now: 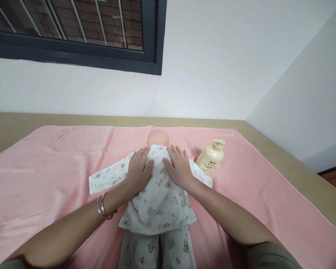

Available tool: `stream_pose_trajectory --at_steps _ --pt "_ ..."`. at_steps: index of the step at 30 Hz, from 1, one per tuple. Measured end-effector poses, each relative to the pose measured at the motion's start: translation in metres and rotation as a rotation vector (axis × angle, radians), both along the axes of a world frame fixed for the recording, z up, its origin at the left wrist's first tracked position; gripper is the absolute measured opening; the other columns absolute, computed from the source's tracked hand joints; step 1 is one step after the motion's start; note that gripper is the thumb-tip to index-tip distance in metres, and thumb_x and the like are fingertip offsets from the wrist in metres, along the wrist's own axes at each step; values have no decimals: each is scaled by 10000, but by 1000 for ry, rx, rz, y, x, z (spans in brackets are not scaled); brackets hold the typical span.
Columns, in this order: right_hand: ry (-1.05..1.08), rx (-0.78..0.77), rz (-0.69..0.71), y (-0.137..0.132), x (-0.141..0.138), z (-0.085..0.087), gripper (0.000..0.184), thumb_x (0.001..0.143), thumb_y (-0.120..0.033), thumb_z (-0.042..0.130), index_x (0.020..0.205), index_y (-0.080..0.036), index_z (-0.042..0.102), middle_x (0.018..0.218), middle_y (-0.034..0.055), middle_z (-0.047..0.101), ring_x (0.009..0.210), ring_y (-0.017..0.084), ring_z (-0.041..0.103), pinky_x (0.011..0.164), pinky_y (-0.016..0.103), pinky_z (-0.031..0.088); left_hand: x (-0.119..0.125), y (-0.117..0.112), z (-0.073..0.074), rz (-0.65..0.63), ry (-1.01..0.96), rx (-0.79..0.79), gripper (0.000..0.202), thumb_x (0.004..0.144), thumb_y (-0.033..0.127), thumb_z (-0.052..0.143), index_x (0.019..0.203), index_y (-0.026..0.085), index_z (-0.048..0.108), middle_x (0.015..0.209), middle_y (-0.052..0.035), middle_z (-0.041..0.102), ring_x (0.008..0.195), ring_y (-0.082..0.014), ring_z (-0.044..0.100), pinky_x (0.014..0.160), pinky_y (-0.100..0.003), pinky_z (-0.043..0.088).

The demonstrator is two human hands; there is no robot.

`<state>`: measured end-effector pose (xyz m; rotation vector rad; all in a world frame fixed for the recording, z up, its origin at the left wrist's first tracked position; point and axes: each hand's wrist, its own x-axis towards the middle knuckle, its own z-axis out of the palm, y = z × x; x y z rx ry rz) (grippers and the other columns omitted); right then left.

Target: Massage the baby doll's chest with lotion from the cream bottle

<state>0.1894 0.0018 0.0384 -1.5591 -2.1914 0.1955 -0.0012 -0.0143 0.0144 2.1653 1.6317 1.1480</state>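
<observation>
A baby doll [158, 138] lies on a pink blanket, its head toward the wall and the back of its bald head showing. It wears a white printed top [159, 201] and matching trousers [175, 248]. My left hand [139, 168] rests flat on the left shoulder area of the top, fingers stretched out. On the opposite shoulder lies my right hand [180, 166], also flat with its fingers extended. Both thumbs point inward across the upper back, a gap between them. The doll's feet are out of view.
A cream pump bottle [211, 155] stands tilted on the pink blanket [64, 168], just beyond the doll's right-hand sleeve. Beneath the blanket is a wooden tabletop [285, 158]. A white wall [207, 67] and a dark-framed window [154, 33] rise behind it.
</observation>
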Motion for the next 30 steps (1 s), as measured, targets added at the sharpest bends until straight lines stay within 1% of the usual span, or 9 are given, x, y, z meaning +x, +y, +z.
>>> stream_pose_trajectory --at_steps 4,10,14,19,23,24,26,29,30 --pt "71 75 24 -4 2 -5 498 1010 -451 331 1399 -182 484 1488 100 468 1405 277 352 1170 514 185 -1 -2 -2 -10 -120 65 456 943 404 346 1323 197 489 1361 -119 552 1278 -281 476 1109 -514 338" --pt "119 118 49 -5 3 -5 466 998 -428 367 1362 -182 522 1444 85 522 1358 250 412 1166 483 212 -1 -5 -2 -17 -177 92 409 918 370 390 1278 220 516 1333 -105 569 1253 -271 502 1093 -497 364" --pt "121 119 46 -6 3 -5 460 1000 -423 364 1361 -186 522 1445 83 520 1354 246 415 1168 484 209 -1 -6 -2 -3 -183 82 422 911 366 402 1290 214 506 1309 -110 578 1235 -282 507 1073 -508 382" --pt "107 104 40 -4 3 -3 462 1002 -412 367 1367 -173 518 1447 95 514 1360 252 408 1170 489 215 0 -6 -4 4 -179 83 423 918 370 403 1296 209 507 1336 -110 564 1253 -281 497 1089 -500 371" --pt "2 60 23 -13 -2 8 497 1009 -366 333 1414 -109 461 1501 156 432 1413 303 329 1170 551 188 -1 -5 -7 -1 -205 83 435 942 391 371 1316 209 497 1361 -110 548 1281 -279 478 1114 -511 344" --pt "-36 53 47 -20 -5 12 506 1007 -349 332 1427 -90 441 1517 175 401 1429 318 296 1168 566 180 -2 -4 -9 -4 -229 85 442 952 398 355 1328 208 488 1358 -111 550 1277 -275 482 1111 -510 350" --pt "-108 61 178 -35 -11 19 533 986 -355 384 1450 -94 414 1551 180 340 1462 342 211 1172 582 159 -2 -5 -12 -11 -289 103 456 974 409 316 1352 204 468 1362 -115 544 1279 -266 483 1108 -502 358" --pt "-176 99 443 -53 -18 27 593 934 -454 505 1459 -190 422 1594 110 274 1488 350 102 1185 603 84 -2 -5 -17 -18 -360 158 478 995 432 267 1376 202 443 1417 -124 497 1345 -263 426 1146 -505 310" --pt "-184 101 484 -54 -18 29 587 931 -464 512 1455 -211 428 1598 94 268 1491 341 93 1186 606 69 -2 -6 -17 -22 -374 176 484 999 439 255 1380 202 436 1431 -126 483 1363 -262 407 1157 -505 292"
